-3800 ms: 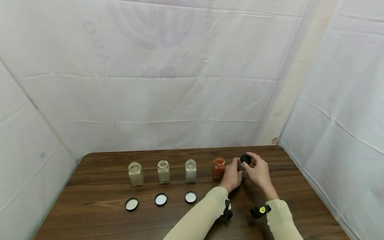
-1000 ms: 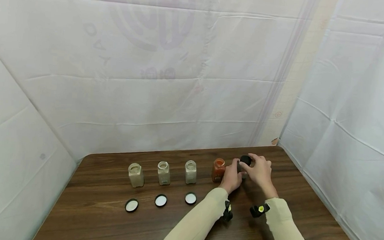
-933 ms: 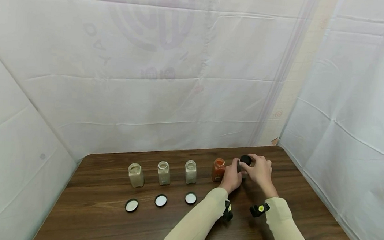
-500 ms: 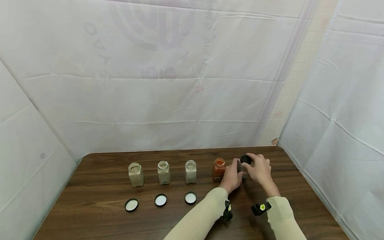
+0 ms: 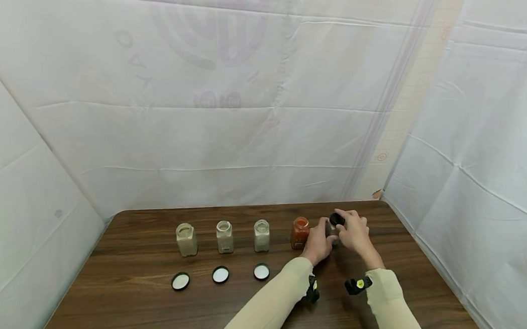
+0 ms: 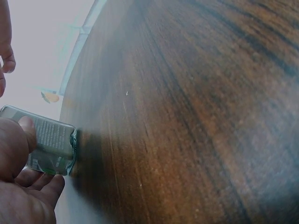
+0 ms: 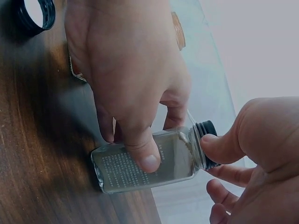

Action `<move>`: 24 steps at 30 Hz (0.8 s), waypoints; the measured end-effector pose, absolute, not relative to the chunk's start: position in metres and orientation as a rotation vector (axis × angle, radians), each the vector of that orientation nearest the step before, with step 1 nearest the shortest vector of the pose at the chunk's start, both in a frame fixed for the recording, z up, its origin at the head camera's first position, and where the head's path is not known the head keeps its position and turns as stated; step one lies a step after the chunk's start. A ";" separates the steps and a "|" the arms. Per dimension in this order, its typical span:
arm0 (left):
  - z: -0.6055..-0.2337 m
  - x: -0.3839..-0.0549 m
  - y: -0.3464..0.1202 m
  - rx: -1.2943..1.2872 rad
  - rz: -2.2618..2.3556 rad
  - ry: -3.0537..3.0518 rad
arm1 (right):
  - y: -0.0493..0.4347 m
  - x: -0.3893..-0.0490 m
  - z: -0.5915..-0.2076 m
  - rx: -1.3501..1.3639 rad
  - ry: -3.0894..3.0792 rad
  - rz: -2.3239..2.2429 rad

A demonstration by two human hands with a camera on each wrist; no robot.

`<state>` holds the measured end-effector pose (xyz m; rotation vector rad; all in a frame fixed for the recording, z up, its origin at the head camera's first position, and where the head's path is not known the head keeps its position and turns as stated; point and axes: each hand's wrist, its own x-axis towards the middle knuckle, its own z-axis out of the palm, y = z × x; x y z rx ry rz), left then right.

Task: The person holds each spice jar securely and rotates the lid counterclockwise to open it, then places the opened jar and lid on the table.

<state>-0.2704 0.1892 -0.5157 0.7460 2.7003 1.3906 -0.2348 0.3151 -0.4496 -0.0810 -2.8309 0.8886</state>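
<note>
Gripping the clear glass jar (image 5: pixel 330 230) at the right end of the row, the left hand (image 5: pixel 318 243) holds its body while the right hand (image 5: pixel 354 233) pinches its black cap (image 5: pixel 335 219). Since half a second ago the right hand's fingers have turned a little further round the cap. Beside it stand an orange spice jar (image 5: pixel 299 232) and three pale open jars (image 5: pixel 225 236), with three loose lids (image 5: pixel 220 274) in front.

From the left wrist, the thumb (image 6: pixel 16 144) presses the jar's label (image 6: pixel 51 145) on the wooden table (image 6: pixel 196 116).

From the right wrist, left fingers (image 7: pixel 140 149) wrap the jar (image 7: pixel 145 168); the right thumb (image 7: pixel 219 147) meets the cap (image 7: pixel 205 142).
</note>
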 end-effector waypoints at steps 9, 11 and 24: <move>-0.516 -0.272 0.189 0.754 1.371 2.715 | 0.312 -0.230 -0.451 -0.106 -2.767 0.880; -0.517 -0.272 0.189 0.754 1.371 2.716 | 0.312 -0.230 -0.453 -0.146 -2.712 0.880; -0.515 -0.270 0.190 0.752 1.368 2.730 | 0.305 -0.230 -0.459 -0.273 -2.632 0.882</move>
